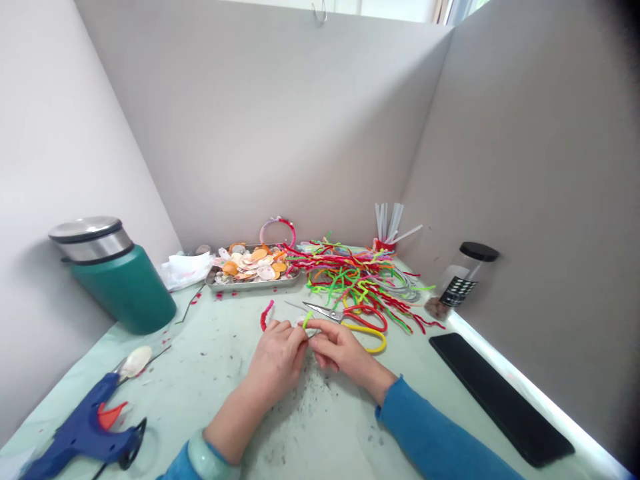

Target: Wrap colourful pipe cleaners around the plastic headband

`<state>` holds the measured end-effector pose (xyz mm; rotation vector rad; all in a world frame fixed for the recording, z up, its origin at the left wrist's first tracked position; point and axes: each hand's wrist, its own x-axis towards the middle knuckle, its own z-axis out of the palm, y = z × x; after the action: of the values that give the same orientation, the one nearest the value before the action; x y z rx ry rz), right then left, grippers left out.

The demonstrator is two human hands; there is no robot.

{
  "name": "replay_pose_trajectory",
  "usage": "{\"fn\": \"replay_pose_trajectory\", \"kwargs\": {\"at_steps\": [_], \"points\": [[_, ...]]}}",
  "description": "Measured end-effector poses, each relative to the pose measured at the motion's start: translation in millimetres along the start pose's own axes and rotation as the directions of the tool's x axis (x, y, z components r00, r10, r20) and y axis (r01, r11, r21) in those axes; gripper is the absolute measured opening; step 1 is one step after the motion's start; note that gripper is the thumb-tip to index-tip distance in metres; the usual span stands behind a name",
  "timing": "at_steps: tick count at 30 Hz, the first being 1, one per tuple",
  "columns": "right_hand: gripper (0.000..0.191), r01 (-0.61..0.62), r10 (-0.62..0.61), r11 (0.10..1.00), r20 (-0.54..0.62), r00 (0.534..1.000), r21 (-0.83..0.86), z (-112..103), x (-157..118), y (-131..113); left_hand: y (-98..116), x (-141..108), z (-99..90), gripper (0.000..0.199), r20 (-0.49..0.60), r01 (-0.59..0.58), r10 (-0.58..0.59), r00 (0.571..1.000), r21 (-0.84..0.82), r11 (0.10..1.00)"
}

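Green stem: let's bend gently, between the table's side edges.
Left hand: pinches it.
Right hand: grip, we can't tell.

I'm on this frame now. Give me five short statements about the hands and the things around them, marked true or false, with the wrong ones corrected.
1. The left hand and right hand are close together, with fingertips beside a short green strip. True.
2. The right hand is gripping the scissors by their handles. False: the scissors lie on the table, just beyond that hand.
3. The tray holds shells. True.
4. The glue gun is yellow. False: it is blue with an orange trigger.
5. The black-lidded jar stands to the right of the hands. True.
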<state>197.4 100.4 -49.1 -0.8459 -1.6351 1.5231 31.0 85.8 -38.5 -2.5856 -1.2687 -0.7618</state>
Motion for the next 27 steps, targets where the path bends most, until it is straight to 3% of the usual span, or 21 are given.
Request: {"fn": "replay_pose_trajectory", "kwargs": {"at_steps": [6,12,15,21,27], "points": [[0.025,0.024,-0.006,0.996,-0.197,0.980,0.089,3.0,5.8,2.6,-0.4,-0.4,2.9,0.010,0.000,0.083,-0.083,0.997,-0.007,0.997],[0.022,0.080,-0.066,0.996,-0.310,0.948,0.032,3.0,6.9,1.4,0.0,-2.4,2.3,0.005,-0.004,0.211,-0.211,0.977,-0.038,0.977],[0.022,0.088,-0.079,0.996,-0.310,0.947,0.017,3.7,5.9,-0.8,1.2,-1.6,-0.1,0.011,0.046,0.235,-0.233,0.971,-0.028,0.972],[0.021,0.088,-0.078,0.995,-0.184,0.980,0.051,5.5,4.2,-2.4,1.0,0.1,-0.6,0.018,0.104,0.279,-0.273,0.956,-0.054,0.959],[0.017,0.079,-0.065,0.996,-0.303,0.951,0.033,4.4,7.0,0.8,-4.3,1.0,3.5,0.016,0.033,0.355,-0.355,0.934,-0.178,0.918]]}}
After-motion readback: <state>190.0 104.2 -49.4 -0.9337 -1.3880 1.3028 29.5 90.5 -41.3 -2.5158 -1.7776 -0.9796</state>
